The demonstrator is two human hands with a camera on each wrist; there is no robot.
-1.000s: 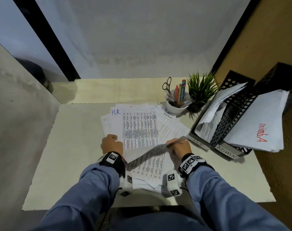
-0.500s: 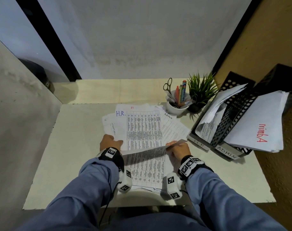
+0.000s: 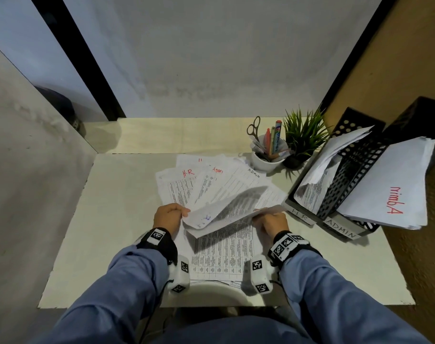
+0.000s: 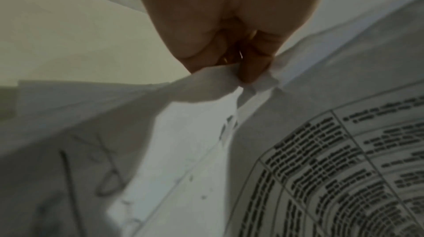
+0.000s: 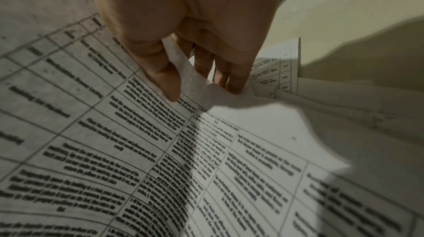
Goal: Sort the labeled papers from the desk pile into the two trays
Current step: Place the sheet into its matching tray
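Both hands pinch one curled sheet (image 3: 226, 207) above the pile (image 3: 211, 184): left hand (image 3: 168, 216) its corner; right hand (image 3: 272, 220) its edge

**Colours and patterns on the table**

I see a pale cream table (image 3: 117, 219) carrying white papers (image 3: 226, 184) printed with black gridded text; toward the far edge some bear red handwriting, one black. The lifted sheet (image 3: 226, 209) is white with faint blue marks. At the right edge the trays (image 3: 355, 184) are black with round and square perforations, their front strips white with dark lettering; a white sheet (image 3: 390, 187) in them carries red writing. Near the far right corner stand a white cup (image 3: 266, 161) with red and blue pens and a green spiky plant (image 3: 303, 135). My sleeves (image 3: 127, 281) are blue, the wristbands (image 3: 159, 238) black with black-and-white square markers.
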